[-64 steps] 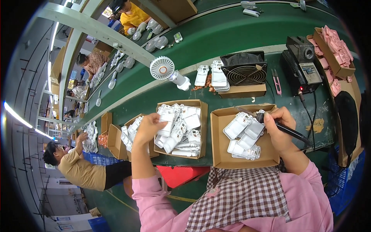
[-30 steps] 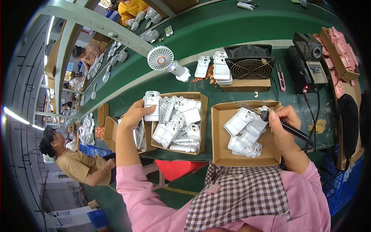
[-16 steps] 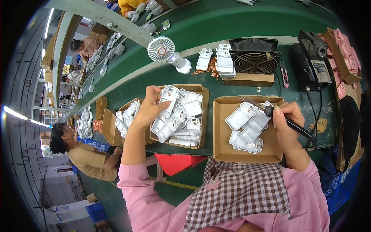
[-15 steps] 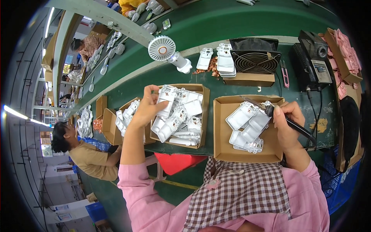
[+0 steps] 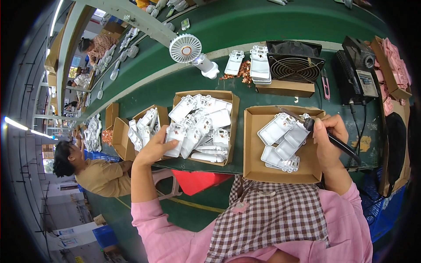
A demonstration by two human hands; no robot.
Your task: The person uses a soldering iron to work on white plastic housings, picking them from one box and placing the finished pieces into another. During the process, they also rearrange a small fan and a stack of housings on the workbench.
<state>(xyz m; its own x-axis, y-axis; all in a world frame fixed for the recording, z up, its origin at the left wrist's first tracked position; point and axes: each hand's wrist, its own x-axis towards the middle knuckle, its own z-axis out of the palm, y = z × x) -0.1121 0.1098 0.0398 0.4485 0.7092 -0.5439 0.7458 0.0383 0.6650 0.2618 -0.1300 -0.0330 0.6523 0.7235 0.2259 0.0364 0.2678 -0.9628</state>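
My left hand [image 5: 154, 148] pinches a white plastic casing [image 5: 176, 139] at the near left side of a cardboard box [image 5: 235, 118] heaped with similar casings. Small copper-coloured parts show on several of them. In my right hand [image 5: 331, 140] is a soldering iron [image 5: 308, 124], its metal tip pointing left over the far edge of a second cardboard box [image 5: 254, 168]. Several white casings [image 5: 293, 143] lie overlapping in that box, below the iron.
A third box of casings [image 5: 147, 125] stands left. Behind are a small white fan [image 5: 186, 49], stacked casings [image 5: 259, 65], copper-coloured bits [image 5: 245, 72] and a black fan [image 5: 294, 68]. A soldering station [image 5: 357, 72] and pink parts [image 5: 394, 61] are right. A co-worker [image 5: 98, 175] sits left.
My left hand has moved nearer and left, from a casing at the box's far left corner to one at its near left side. My right hand still holds the iron in nearly the same place.
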